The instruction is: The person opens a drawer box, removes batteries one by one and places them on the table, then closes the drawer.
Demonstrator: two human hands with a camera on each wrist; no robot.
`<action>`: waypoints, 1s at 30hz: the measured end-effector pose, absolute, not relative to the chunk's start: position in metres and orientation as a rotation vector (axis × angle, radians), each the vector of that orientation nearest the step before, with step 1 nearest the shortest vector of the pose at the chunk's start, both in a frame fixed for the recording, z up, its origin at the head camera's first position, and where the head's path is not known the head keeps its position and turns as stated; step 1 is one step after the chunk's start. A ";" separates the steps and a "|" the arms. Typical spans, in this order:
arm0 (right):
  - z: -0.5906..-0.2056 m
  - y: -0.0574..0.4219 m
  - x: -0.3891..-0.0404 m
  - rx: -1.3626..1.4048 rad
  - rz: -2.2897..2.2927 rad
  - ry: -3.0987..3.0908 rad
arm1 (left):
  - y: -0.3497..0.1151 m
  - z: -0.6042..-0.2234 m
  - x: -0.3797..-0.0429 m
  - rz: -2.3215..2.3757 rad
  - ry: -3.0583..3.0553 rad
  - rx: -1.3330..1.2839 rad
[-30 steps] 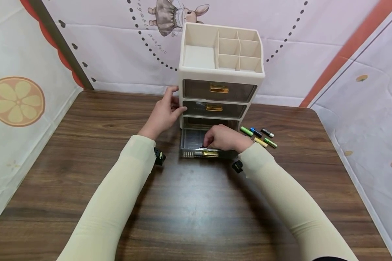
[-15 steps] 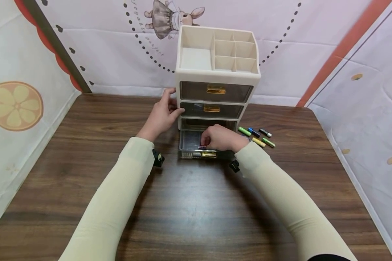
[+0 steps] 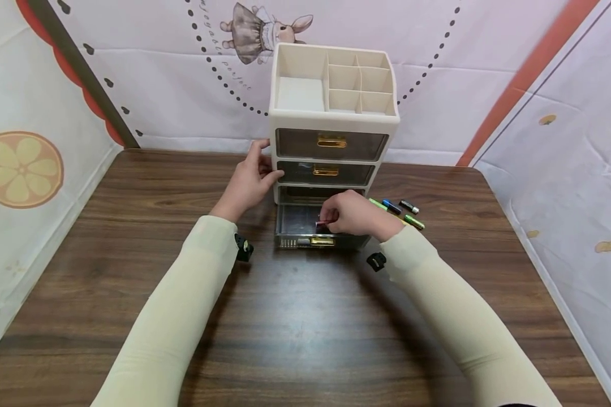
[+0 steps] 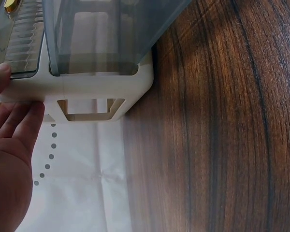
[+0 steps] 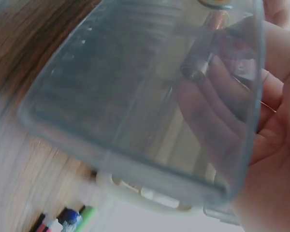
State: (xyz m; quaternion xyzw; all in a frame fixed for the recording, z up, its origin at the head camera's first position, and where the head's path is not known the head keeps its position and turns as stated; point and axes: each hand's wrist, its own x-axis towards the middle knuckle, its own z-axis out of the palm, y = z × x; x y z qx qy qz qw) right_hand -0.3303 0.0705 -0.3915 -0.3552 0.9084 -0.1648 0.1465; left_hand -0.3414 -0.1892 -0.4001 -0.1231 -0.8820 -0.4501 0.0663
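Observation:
A cream drawer organizer (image 3: 331, 120) stands at the back of the table, its clear bottom drawer (image 3: 296, 219) pulled out. My left hand (image 3: 248, 180) grips the organizer's left edge, thumb on the front and fingers along the side; the left wrist view shows these fingers (image 4: 26, 121) against the cream frame. Inside the drawer, my right hand (image 3: 355, 213) pinches a small dark red battery (image 3: 326, 223) between thumb and fingers. Through the blurred drawer wall in the right wrist view, a dark battery with a copper end (image 5: 203, 50) shows near the fingers.
Several loose batteries lie right of the organizer, among them a blue one (image 3: 392, 206), a black one (image 3: 409, 206) and a green one (image 3: 414, 221). Two shut drawers with gold handles (image 3: 332, 142) sit above the open one. Printed cloth (image 3: 427, 34) hangs behind.
My right hand has raised the red battery slightly and tilted it, shifting a little to the right. My left hand keeps its grip. The head view has shifted a little.

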 end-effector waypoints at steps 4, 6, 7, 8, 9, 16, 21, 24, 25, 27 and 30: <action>-0.387 0.080 -0.326 -1.028 -0.536 2.644 | -0.189 -0.400 -0.341 -1.375 -2.654 -0.373; -0.384 0.085 -0.324 -1.046 -0.556 2.663 | -0.190 -0.401 -0.341 -1.385 -2.650 -0.372; -0.383 0.087 -0.323 -1.051 -0.569 2.672 | -0.190 -0.401 -0.342 -1.391 -2.649 -0.372; -0.381 0.089 -0.322 -1.054 -0.580 2.680 | -0.190 -0.401 -0.342 -1.394 -2.650 -0.370; -0.380 0.092 -0.321 -1.049 -0.589 2.686 | -0.189 -0.402 -0.342 -1.398 -2.649 -0.371; -0.370 0.113 -0.313 -0.961 -0.655 2.736 | -0.188 -0.401 -0.343 -1.399 -2.656 -0.365; -0.367 0.127 -0.308 -0.905 -0.707 2.767 | -0.188 -0.401 -0.342 -1.393 -2.661 -0.358; -0.368 0.137 -0.307 -0.888 -0.720 2.783 | -0.188 -0.401 -0.342 -1.391 -2.660 -0.360; -0.369 0.140 -0.306 -0.882 -0.722 2.789 | -0.189 -0.401 -0.342 -1.390 -2.659 -0.359; -0.371 0.147 -0.306 -0.864 -0.725 2.798 | -0.188 -0.401 -0.343 -1.388 -2.659 -0.362; -0.375 0.157 -0.306 -0.837 -0.735 2.810 | -0.188 -0.401 -0.343 -1.385 -2.658 -0.365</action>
